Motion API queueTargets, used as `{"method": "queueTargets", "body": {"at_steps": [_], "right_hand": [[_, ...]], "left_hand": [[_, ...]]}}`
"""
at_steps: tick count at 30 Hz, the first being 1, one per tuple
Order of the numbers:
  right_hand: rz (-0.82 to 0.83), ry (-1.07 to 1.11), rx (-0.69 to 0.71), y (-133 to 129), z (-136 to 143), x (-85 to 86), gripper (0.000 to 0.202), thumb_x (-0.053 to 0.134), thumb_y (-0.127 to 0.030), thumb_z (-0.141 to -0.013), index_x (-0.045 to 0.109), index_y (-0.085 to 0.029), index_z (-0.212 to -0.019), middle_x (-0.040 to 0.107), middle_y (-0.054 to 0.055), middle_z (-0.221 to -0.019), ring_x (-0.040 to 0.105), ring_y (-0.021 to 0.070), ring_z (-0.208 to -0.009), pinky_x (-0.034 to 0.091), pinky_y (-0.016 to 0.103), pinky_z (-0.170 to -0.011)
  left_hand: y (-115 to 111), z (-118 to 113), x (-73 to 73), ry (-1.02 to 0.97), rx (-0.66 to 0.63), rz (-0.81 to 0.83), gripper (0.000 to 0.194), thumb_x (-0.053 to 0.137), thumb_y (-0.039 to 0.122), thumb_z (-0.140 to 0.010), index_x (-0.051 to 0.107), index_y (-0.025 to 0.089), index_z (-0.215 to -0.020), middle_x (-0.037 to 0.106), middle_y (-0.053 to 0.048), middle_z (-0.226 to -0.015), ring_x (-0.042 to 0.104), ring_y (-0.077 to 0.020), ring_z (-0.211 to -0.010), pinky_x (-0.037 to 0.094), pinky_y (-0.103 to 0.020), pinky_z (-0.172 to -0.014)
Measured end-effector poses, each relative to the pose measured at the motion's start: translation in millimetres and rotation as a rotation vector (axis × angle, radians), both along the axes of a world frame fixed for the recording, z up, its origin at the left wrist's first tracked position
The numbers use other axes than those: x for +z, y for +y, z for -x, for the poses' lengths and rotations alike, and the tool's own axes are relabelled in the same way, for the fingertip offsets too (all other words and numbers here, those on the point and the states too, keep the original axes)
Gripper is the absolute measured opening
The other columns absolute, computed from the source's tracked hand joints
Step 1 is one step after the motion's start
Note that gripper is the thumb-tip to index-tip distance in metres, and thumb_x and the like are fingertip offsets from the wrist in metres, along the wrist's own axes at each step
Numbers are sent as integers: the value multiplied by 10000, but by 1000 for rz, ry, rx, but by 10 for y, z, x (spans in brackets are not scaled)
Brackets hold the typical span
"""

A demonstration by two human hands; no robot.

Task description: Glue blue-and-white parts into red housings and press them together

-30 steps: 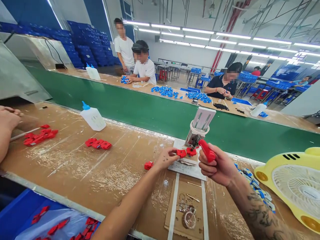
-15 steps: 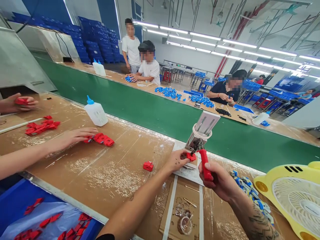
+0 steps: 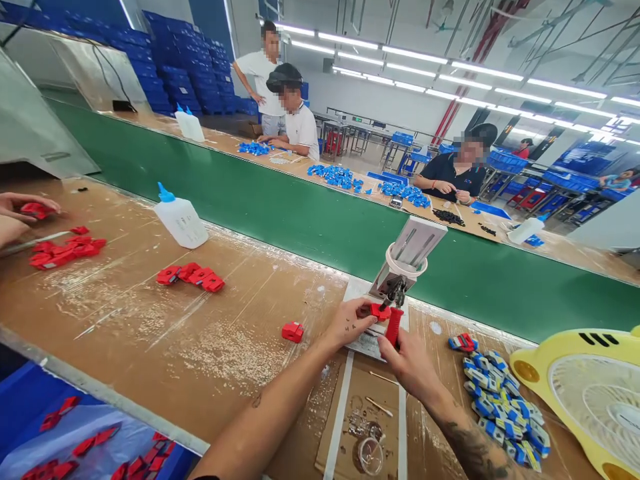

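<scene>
My left hand (image 3: 353, 321) is closed on a small red plastic part (image 3: 380, 311) and holds it on the base of a metal toggle press (image 3: 400, 283). The tip of the press is down at the red part; whether it touches is hard to see. My right hand (image 3: 413, 360) is wrapped round the red lever handle (image 3: 394, 325) of the press. To the left of my left forearm lies a single red block (image 3: 293, 331). Farther left is a short row of red blocks (image 3: 191, 275).
Assembled blue-and-white parts (image 3: 503, 400) are heaped at right beside a yellow fan (image 3: 590, 380). A small clear dish (image 3: 371, 455) and a cotton swab (image 3: 379, 407) lie in front. A white bottle (image 3: 181, 220) stands by the green belt (image 3: 260, 200). A co-worker's hand (image 3: 30, 207) is at far left.
My right hand and the lever handle have swung left, closer to my left hand. A co-worker's arm has drawn back from the red row. The view has shifted slightly.
</scene>
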State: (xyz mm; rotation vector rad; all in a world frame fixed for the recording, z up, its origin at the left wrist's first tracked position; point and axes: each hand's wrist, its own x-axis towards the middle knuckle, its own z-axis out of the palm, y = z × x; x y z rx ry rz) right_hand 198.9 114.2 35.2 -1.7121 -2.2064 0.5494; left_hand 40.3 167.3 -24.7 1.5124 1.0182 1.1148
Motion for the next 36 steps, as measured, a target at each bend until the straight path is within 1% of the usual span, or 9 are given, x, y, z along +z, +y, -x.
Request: {"method": "queueTargets", "body": {"at_steps": [5,9,13,16,19,23,27,31,36], "right_hand": [[-60,-146,-56,137,140,-165,283,497,-357,-986,690,-162,-1054,765,121,-841,709,255,-742,404,288,-606],[-59,-205,-8,41,-63,-120,281,537,-416,-996,722,-206,-1023,762,47,-785,713,210,-728,439,254,-628],[-77,-335,-46,-65,-736,-47,286,538,-321,-985,730,-191,-817,766,102,-855,712,253,-886,482,311,-803],[-64,-439,-106,-36,-1246,-54,294,541,-230,-935,717,-169,-707,760,170,-788,723,328,-892,505,396,-820],[-91,-466,-100,39,-1480,-130,224,549,-182,-890,762,-155,-954,772,199,-1093,681,356,-1138,512,446,-931],[-145,-427,-27,-1,-1408,-219,420,521,-167,-880,681,-183,-1268,621,162,-1440,534,314,-1373,446,479,-1088],[-123,-277,80,-312,-1207,-245,329,486,-193,-933,725,-201,-1160,732,128,-1268,629,288,-1247,467,468,-1067],[-47,164,92,-770,-1013,-279,275,476,-272,-979,735,-212,-1051,778,105,-1044,702,262,-1022,535,420,-936],[101,465,6,-1197,-752,-375,237,574,-356,-941,743,-222,-1041,761,68,-896,703,238,-849,552,361,-833]], "left_hand": [[48,-30,16,112,18,-55,232,635,120,-754,765,179,-937,824,-55,-946,770,-223,-879,610,-326,-840],[-8,156,168,236,36,-137,254,630,189,-755,771,210,-965,818,-74,-986,759,-262,-900,614,-395,-851],[-187,928,157,381,163,-232,254,643,282,-745,786,232,-950,773,-135,-1148,619,-395,-1211,435,-597,-1100],[-320,1601,-34,801,322,-301,286,576,334,-764,798,276,-935,781,-109,-1131,661,-398,-1129,535,-551,-981],[-439,1929,-209,956,240,-237,353,523,309,-785,794,285,-1010,779,-83,-1157,724,-332,-1033,601,-422,-854],[-562,1836,-257,961,189,-190,397,462,262,-820,764,250,-1077,796,-87,-1075,746,-291,-973,599,-376,-819],[-613,1660,-199,895,231,-208,336,514,350,-843,751,244,-1057,806,-97,-1033,745,-311,-942,597,-391,-789],[-629,1552,-87,779,213,-218,311,566,402,-822,760,269,-1025,802,-90,-1097,731,-332,-1011,588,-427,-849],[-714,1356,41,483,348,46,332,724,508,-698,747,228,-875,789,-79,-861,723,-289,-797,582,-393,-760]]}}
